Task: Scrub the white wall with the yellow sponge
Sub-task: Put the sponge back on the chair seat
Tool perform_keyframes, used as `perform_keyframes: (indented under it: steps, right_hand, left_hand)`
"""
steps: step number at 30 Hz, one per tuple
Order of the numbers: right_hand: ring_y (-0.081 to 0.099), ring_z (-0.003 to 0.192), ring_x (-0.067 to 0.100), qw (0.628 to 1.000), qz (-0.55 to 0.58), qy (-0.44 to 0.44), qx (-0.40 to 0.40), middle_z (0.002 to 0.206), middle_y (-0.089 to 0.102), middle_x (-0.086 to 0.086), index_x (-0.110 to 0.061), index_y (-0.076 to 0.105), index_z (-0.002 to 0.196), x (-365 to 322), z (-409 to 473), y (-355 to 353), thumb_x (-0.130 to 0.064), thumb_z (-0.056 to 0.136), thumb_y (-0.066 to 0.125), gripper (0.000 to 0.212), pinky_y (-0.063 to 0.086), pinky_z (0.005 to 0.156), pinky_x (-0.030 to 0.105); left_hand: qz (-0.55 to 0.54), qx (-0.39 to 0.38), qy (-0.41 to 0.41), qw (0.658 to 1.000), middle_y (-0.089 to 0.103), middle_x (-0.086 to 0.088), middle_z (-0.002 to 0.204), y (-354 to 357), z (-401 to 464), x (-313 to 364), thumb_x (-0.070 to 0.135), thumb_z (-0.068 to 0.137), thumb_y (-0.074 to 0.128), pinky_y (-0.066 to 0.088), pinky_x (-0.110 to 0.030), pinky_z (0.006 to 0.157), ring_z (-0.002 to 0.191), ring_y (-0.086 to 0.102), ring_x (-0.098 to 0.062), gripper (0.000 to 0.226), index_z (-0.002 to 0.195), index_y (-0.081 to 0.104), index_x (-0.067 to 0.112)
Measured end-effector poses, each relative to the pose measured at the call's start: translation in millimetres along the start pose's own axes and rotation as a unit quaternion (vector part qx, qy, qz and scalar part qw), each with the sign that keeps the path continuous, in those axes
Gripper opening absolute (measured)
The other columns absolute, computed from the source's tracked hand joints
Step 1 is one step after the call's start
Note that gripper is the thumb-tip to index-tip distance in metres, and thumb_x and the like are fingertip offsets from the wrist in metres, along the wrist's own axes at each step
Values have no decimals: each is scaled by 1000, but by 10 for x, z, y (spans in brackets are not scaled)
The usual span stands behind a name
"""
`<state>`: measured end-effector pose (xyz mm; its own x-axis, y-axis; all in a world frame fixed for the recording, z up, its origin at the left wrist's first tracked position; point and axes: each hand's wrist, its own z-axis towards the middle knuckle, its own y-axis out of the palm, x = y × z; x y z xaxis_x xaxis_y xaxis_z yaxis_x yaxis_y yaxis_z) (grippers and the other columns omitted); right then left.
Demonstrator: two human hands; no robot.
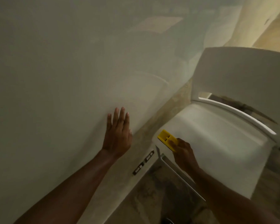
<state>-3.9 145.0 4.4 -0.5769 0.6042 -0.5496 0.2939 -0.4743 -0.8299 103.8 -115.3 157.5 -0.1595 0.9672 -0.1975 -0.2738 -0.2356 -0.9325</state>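
White wall [63, 70] on my left, my left hand [117, 136] flat against it, fingers spread. To the right, my right hand [183, 152] grips the yellow sponge [166, 139], off the wall, above the white chair [217, 135].

The left hand [118, 136] lies flat with fingers extended and close together, palm pressed forward at the end of a bare, outstretched forearm, while the right hand [183, 152], likewise on a bare forearm reaching in from the lower right, is curled closed in a pinching grip.
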Motion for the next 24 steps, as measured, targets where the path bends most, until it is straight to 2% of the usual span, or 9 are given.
perform_keyframes:
  steps: [2,6,11,15,18,24]
  right_hand:
    - [59,91,34,999,-29,21,-5,114,62,16,-23,48,145,136,-26,-16,-6,92,61,57,54,73,46]
    - [53,112,39,995,-65,69,-28,135,53,18,-26,42,148,408,-59,-66,-15,94,60,58,52,89,46]
    - [46,123,44,989,-82,118,-46,146,44,21,-26,40,149,658,9,-82,-19,95,59,58,47,97,48]
    - [43,127,44,984,-83,140,-67,150,38,20,-26,35,151,764,167,-98,-23,96,57,60,44,102,47]
    - [38,131,44,982,-70,155,-87,154,32,20,-26,32,153,844,238,-61,-23,97,54,60,39,108,46]
    - [28,143,37,975,-56,147,-155,161,21,16,-25,26,155,985,233,10,-18,100,45,59,29,118,41]
  left_hand:
    - [-33,-50,2,998,28,-30,163,212,52,212,28,94,53,17,-65,125,154,19,-48,69,152,38,-6]
    - [-111,-128,20,985,29,-31,162,585,183,640,29,94,53,23,-67,122,152,22,-51,71,153,35,-7]
    - [-161,-180,54,969,14,-30,166,996,290,1090,33,101,50,6,-58,127,156,8,-48,75,158,20,-5]
    - [-172,-206,57,962,7,-28,168,1258,296,1244,37,104,44,-5,-50,126,157,3,-44,75,160,13,-3]
    - [-180,-224,53,956,2,-26,169,1369,280,1273,37,106,43,-6,-49,127,158,-2,-42,75,161,8,-1]
    - [-185,-210,52,959,10,-28,168,1343,195,1279,33,104,50,-3,-50,126,157,6,-45,74,159,17,-5]
